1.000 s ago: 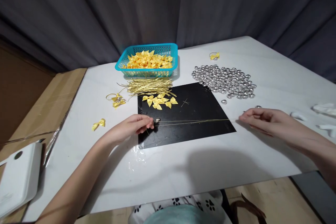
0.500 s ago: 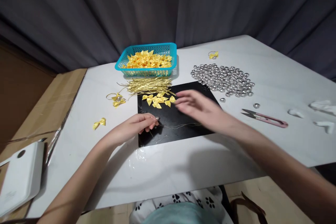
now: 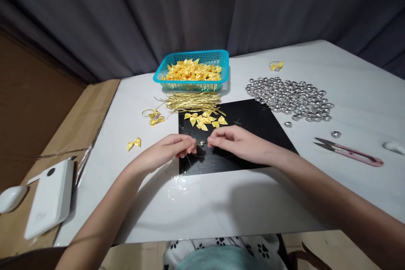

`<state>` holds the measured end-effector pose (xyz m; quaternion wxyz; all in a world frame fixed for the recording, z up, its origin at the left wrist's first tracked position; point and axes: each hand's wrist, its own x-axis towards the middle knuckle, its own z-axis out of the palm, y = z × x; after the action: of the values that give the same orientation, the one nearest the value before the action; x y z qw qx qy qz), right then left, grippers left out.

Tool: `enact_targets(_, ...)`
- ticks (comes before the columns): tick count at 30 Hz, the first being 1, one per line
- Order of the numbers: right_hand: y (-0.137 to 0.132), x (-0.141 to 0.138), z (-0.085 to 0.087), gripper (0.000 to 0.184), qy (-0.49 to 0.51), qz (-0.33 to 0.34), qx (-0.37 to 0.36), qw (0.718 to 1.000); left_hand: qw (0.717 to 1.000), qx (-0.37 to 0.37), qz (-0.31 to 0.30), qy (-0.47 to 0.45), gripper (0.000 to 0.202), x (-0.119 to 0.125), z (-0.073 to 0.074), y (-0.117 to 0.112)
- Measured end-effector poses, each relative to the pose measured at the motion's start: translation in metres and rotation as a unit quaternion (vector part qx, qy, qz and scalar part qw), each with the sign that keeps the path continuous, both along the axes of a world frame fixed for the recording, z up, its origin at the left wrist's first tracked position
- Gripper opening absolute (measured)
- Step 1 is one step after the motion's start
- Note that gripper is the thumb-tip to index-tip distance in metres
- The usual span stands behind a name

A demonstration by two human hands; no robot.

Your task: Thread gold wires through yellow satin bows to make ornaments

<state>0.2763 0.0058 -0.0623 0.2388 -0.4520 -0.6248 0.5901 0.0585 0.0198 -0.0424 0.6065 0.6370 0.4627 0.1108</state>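
Observation:
Between my two hands, over the black mat (image 3: 253,135), a small silver bead (image 3: 203,143) hangs on a thin cord (image 3: 198,145). My left hand (image 3: 177,147) pinches the cord just left of the bead, a loose end trailing below its fingers. On the other side, my right hand (image 3: 234,141) is closed in a pinch on the cord, close to the bead. Several yellow ribbon bows (image 3: 204,120) lie on the mat just beyond my fingers. Behind them is a bundle of gold cords (image 3: 193,102).
A turquoise basket (image 3: 190,86) full of yellow bows stands at the back. Many silver beads (image 3: 291,97) are piled right of it. Pink-handled thread snips (image 3: 351,152) lie at right. A finished-looking bow loop (image 3: 153,116) and single bow (image 3: 133,143) lie left, near a white power bank (image 3: 52,198).
My right hand has come back leftward and down from a blurred reach to pinch the cord beside the bead. The bead now shows between both hands. The camera view has shifted left.

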Motion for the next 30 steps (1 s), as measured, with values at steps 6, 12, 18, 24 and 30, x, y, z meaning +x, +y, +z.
enact_targets(6,-0.008,-0.024,-0.015,0.047,0.103,-0.004,-0.024,0.994,0.998,-0.037,-0.003,-0.05,0.031,0.002,-0.001,0.001)
enact_targets(12,-0.012,-0.03,-0.013,0.057,0.122,0.056,-0.112,0.985,0.996,-0.062,0.016,-0.07,0.03,0.001,0.005,-0.001)
enact_targets(18,-0.006,-0.012,-0.003,0.039,0.068,0.026,-0.056,0.996,0.994,-0.077,0.028,-0.075,0.032,-0.001,0.005,-0.002)
enact_targets(24,-0.006,0.0,0.001,0.035,0.012,-0.011,-0.018,1.0,0.994,-0.063,0.024,-0.087,0.034,-0.003,0.001,0.001)
enact_targets(30,-0.006,0.012,0.002,0.032,-0.02,-0.046,0.009,0.999,0.994,-0.057,0.054,-0.081,0.034,-0.009,-0.003,0.003)
